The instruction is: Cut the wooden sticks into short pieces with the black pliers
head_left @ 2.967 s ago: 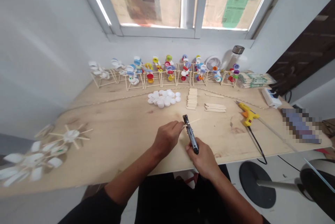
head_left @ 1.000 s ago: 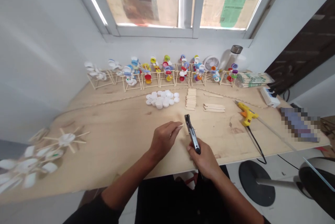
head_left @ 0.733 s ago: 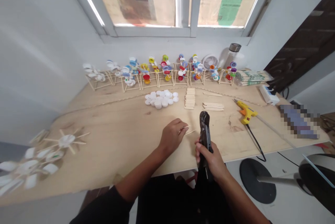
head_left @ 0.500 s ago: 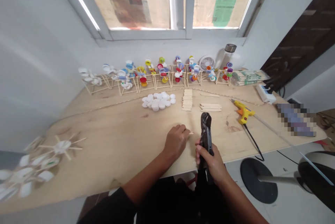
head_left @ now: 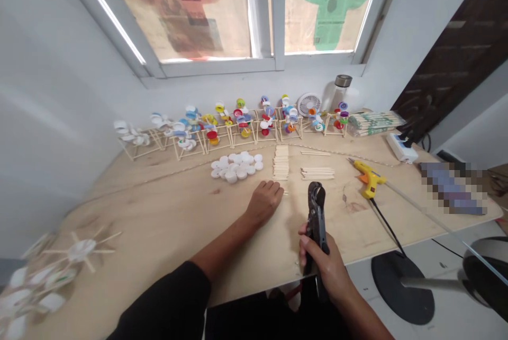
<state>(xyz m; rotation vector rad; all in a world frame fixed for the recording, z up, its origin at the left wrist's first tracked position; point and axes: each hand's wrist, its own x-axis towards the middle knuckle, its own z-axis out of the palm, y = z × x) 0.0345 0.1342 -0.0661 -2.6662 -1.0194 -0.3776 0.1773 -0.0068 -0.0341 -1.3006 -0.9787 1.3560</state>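
Head view: person at a plywood desk (head_left: 159, 223), looking down at both bare hands.

Left hand (head_left: 264, 203): palm down on the desk, just in front of the tall stack of craft sticks (head_left: 281, 162). Fingers (head_left: 273, 187) open and flat, nothing visibly held.

Right hand (head_left: 319, 263): clenched around the handles of black cutters (head_left: 316, 213), near the front edge of the desk. Cutter head points up and away, tilted slightly, touching no sticks.

Sticks: the tall stack sits between the white bottle caps (head_left: 235, 167) and a lower pile of craft sticks (head_left: 317, 173). A few loose sticks (head_left: 315, 153) lie just behind that pile.

Back row: stick frames with colored caps (head_left: 238, 128) line the wall under the window (head_left: 273, 11), with a small white fan (head_left: 308, 103) and a glass bottle (head_left: 342, 91) at the right end.

Right side: yellow glue gun (head_left: 369, 178) lying on the desk, its cord (head_left: 387, 226) running off the front edge. Bundled sticks (head_left: 373, 123) and a power strip (head_left: 401, 148) sit behind it. One pixelated item (head_left: 452, 189), too blurred to tell.

Left side: white cap-and-stick wheel (head_left: 81, 250), blurred, on the desk.
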